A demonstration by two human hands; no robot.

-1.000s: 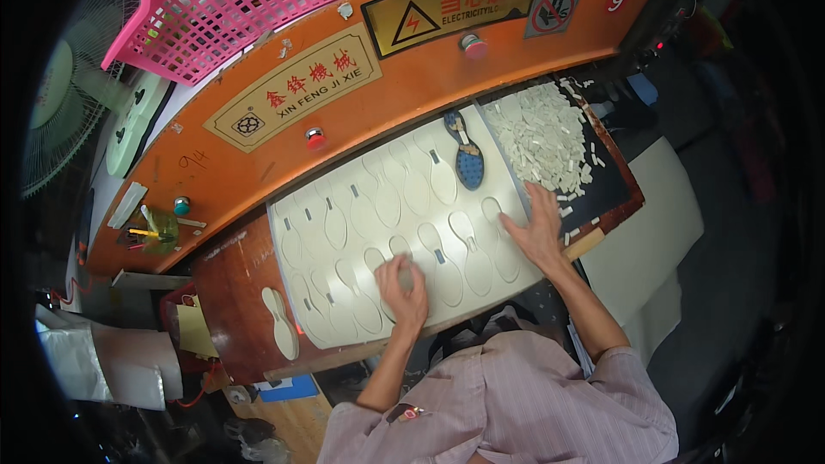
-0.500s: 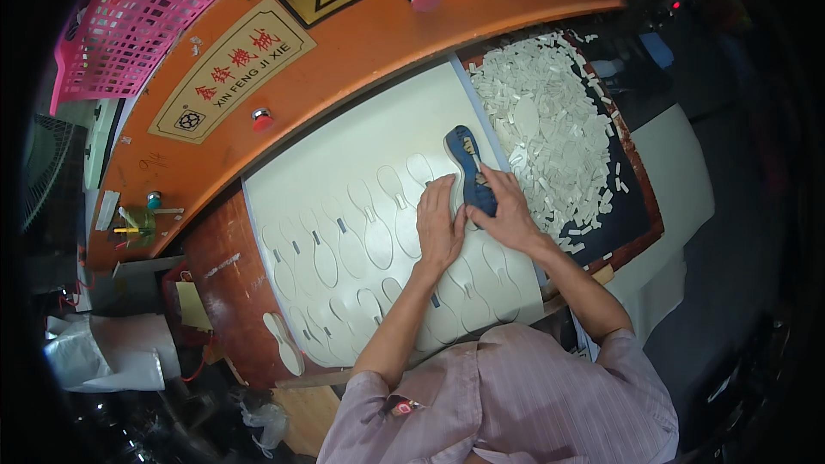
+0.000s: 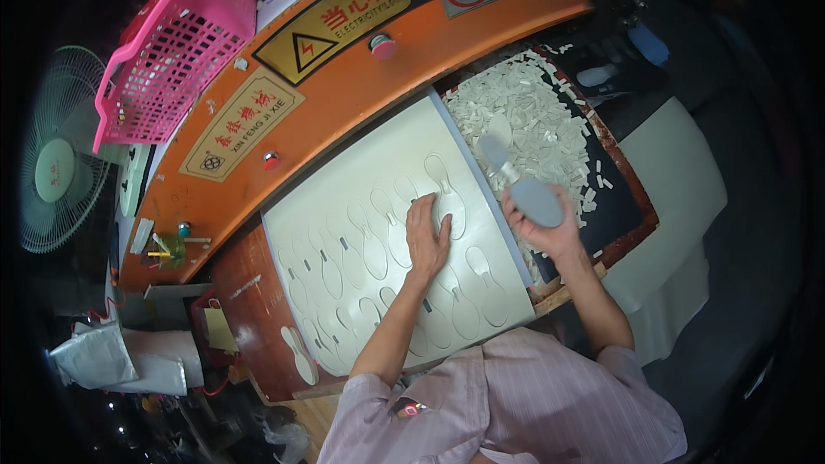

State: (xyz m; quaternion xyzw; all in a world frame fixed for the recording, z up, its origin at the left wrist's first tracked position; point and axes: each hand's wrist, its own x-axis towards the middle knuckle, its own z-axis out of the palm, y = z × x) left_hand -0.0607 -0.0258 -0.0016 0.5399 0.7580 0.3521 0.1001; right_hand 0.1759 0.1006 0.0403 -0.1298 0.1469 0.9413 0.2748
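A white sheet (image 3: 369,159) lies on the work surface, marked with rows of sole-shaped cut outlines. My left hand (image 3: 427,241) rests flat on it, fingers stretched, beside an outline near the right edge. In my right hand (image 3: 560,234) is a blue-grey, sole-shaped cutting die (image 3: 537,201), tilted and lifted over the sheet's right border. My fingers wrap round its wider end; its narrower end points away and is blurred. Small dark slots show in the waists of several outlines.
Right of the sheet, a heap of small white offcuts (image 3: 516,90) covers a dark board. An orange machine beam (image 3: 335,90) with red buttons spans the far side. A pink basket (image 3: 180,51) and a fan (image 3: 56,167) stand at left. Cut soles (image 3: 299,357) lie near the lower left corner.
The cutting die has come up off the sheet and moved right in my right hand, turned over to show a plain grey face. My left hand has let go of its side. The view has shifted.
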